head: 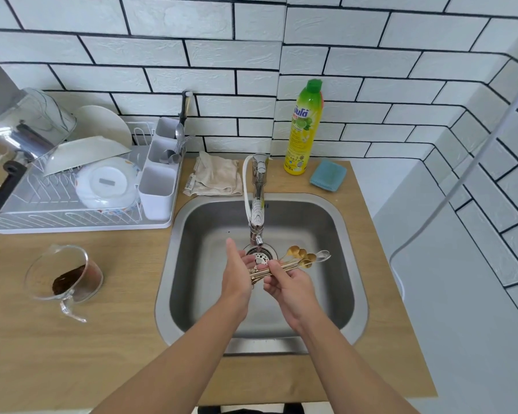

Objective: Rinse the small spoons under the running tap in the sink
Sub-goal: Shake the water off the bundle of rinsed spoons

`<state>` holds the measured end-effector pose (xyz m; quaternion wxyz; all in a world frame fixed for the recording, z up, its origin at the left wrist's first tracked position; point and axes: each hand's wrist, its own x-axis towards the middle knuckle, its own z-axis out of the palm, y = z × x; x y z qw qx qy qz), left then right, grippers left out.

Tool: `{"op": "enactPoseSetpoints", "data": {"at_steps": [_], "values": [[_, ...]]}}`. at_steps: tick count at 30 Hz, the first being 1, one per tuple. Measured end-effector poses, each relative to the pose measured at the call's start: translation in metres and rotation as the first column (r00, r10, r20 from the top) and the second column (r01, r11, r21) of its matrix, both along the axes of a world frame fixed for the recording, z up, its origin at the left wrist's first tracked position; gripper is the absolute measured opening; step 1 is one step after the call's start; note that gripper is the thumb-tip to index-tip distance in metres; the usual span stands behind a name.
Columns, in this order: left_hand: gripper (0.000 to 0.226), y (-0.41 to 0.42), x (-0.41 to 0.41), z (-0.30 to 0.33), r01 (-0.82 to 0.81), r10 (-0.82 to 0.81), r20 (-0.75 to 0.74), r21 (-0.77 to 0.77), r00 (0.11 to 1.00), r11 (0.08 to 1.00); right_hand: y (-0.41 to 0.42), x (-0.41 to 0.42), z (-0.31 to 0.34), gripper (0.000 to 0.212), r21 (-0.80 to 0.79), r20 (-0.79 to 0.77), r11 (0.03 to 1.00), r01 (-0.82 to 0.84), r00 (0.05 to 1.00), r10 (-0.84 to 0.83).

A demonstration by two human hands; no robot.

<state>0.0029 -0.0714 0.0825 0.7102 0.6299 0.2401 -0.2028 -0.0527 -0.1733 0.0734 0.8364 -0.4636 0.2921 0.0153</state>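
A bundle of several small spoons (304,258), mostly gold with one silver, is held level over the steel sink (338,234), bowls pointing right. My right hand (290,286) grips the handles from below at mid-length. My left hand (237,274) stands edge-up against the handle ends, fingers stretched toward the tap, touching the bundle. The chrome tap (257,204) ends just above the drain (262,255), left of the spoon bowls. A thin stream drops from the spout onto the drain beside my fingers.
A dish rack (72,216) with plates and a white cutlery caddy stands at the left. A glass jug with brown grounds (69,279) sits on the wooden counter. Behind the sink lie a beige cloth (217,174), a yellow detergent bottle (304,130) and a blue sponge (328,176).
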Motion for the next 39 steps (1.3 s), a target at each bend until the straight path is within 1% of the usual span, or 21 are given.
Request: {"op": "enactPoseSetpoints", "data": {"at_steps": [2, 4, 6, 7, 9, 11, 13, 15, 17, 19, 21, 24, 27, 29, 32, 34, 36, 39], "values": [[0.073, -0.001, 0.000, 0.002, 0.057, -0.059, 0.015, 0.093, 0.998, 0.994, -0.001, 0.001, 0.002, 0.021, 0.003, 0.009, 1.000, -0.005, 1.000, 0.005], [0.067, 0.003, -0.001, 0.003, 0.191, -0.203, 0.024, 0.239, 0.979, 0.952, -0.005, 0.001, 0.004, 0.023, 0.002, 0.025, 1.000, -0.012, 1.000, 0.012], [0.066, 0.007, -0.002, 0.002, 0.324, -0.342, 0.010, 0.296, 0.940, 0.899, -0.009, 0.001, 0.005, 0.024, -0.003, 0.027, 1.000, -0.016, 1.000, 0.016], [0.066, 0.008, -0.003, 0.002, 0.351, -0.372, 0.010, 0.313, 0.928, 0.883, -0.010, 0.001, 0.005, 0.024, -0.002, 0.023, 1.000, -0.015, 1.000, 0.015], [0.065, 0.011, -0.001, -0.001, 0.342, -0.373, 0.026, 0.345, 0.927, 0.874, -0.013, 0.001, 0.004, 0.023, 0.011, 0.019, 1.000, -0.010, 1.000, 0.010], [0.066, 0.014, 0.003, -0.003, 0.291, -0.309, 0.009, 0.306, 0.951, 0.906, -0.015, 0.001, 0.003, 0.017, 0.032, 0.022, 0.999, 0.004, 1.000, -0.005], [0.069, 0.020, 0.008, -0.006, 0.191, -0.187, -0.040, 0.195, 0.982, 0.962, -0.019, 0.001, 0.005, 0.010, 0.042, 0.034, 0.999, 0.024, 0.999, -0.025], [0.071, 0.028, 0.012, -0.008, 0.074, -0.068, -0.055, 0.115, 0.996, 0.991, -0.022, 0.000, 0.010, 0.011, 0.030, 0.042, 0.999, 0.036, 0.998, -0.038], [0.070, 0.034, 0.014, -0.009, -0.039, 0.041, -0.027, 0.064, 0.999, 0.997, -0.021, -0.003, 0.020, 0.012, -0.005, 0.061, 1.000, 0.025, 0.998, -0.025], [0.068, 0.036, 0.016, -0.003, -0.146, 0.146, 0.022, -0.001, 0.989, 0.989, -0.017, -0.003, 0.035, 0.010, -0.057, 0.121, 0.998, -0.014, 0.992, 0.021], [0.066, 0.040, 0.023, 0.012, -0.223, 0.229, 0.108, -0.067, 0.967, 0.972, -0.011, 0.005, 0.058, 0.010, -0.160, 0.198, 0.985, -0.070, 0.975, 0.101], [0.061, 0.052, 0.045, 0.045, -0.266, 0.299, 0.270, -0.153, 0.915, 0.952, -0.002, 0.037, 0.101, 0.007, -0.335, 0.279, 0.935, -0.118, 0.935, 0.218], [0.056, 0.073, 0.076, 0.082, -0.286, 0.349, 0.392, -0.212, 0.851, 0.935, 0.011, 0.085, 0.138, 0.015, -0.454, 0.327, 0.880, -0.138, 0.893, 0.309], [0.056, 0.091, 0.098, 0.099, -0.308, 0.374, 0.441, -0.217, 0.816, 0.926, 0.026, 0.117, 0.154, 0.020, -0.526, 0.326, 0.839, -0.138, 0.878, 0.349], [0.054, 0.117, 0.126, 0.115, -0.350, 0.401, 0.481, -0.197, 0.779, 0.916, 0.050, 0.160, 0.163, 0.016, -0.576, 0.307, 0.806, -0.133, 0.879, 0.365], [0.049, 0.129, 0.140, 0.118, -0.366, 0.412, 0.477, -0.192, 0.776, 0.911, 0.066, 0.183, 0.160, 0.018, -0.608, 0.276, 0.782, -0.138, 0.887, 0.371], [0.046, 0.138, 0.153, 0.113, -0.376, 0.402, 0.483, -0.155, 0.777, 0.913, 0.081, 0.202, 0.153, 0.019, -0.637, 0.246, 0.757, -0.148, 0.891, 0.381], [0.051, 0.146, 0.167, 0.102, -0.400, 0.381, 0.500, -0.074, 0.777, 0.914, 0.100, 0.225, 0.135, 0.019, -0.654, 0.212, 0.736, -0.173, 0.892, 0.399]]}}
